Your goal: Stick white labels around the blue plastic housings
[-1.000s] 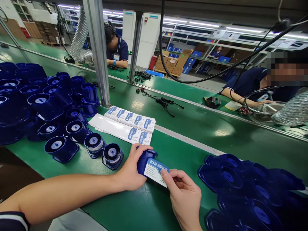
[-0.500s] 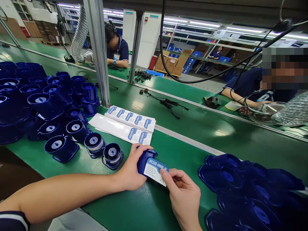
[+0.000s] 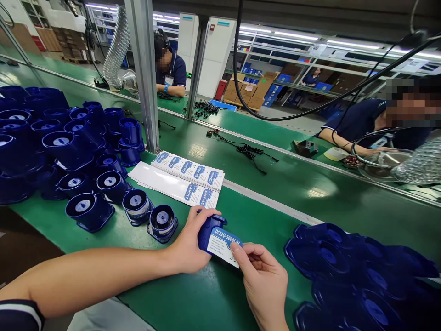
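- One blue housing (image 3: 204, 235) sits within your left grip (image 3: 193, 242), the fingers curled around it, just left of your right grip (image 3: 264, 275).
- Your right grip pinches one end of a printed label (image 3: 222, 247); the other end lies against the housing.
- Label sheets (image 3: 161, 180) lie on the tabletop (image 3: 193, 303) just beyond your left grip.
- More blue housings (image 3: 69, 155) crowd left of that grip; blue flanged parts (image 3: 313, 255) lie right of your right grip.

This is a factory, because many blue housings (image 3: 65, 158) stand on the bench (image 3: 193, 294) near the left hand (image 3: 193, 243), with workers (image 3: 177, 71), a silver duct (image 3: 117, 57) and cartons (image 3: 246, 94) beyond it.
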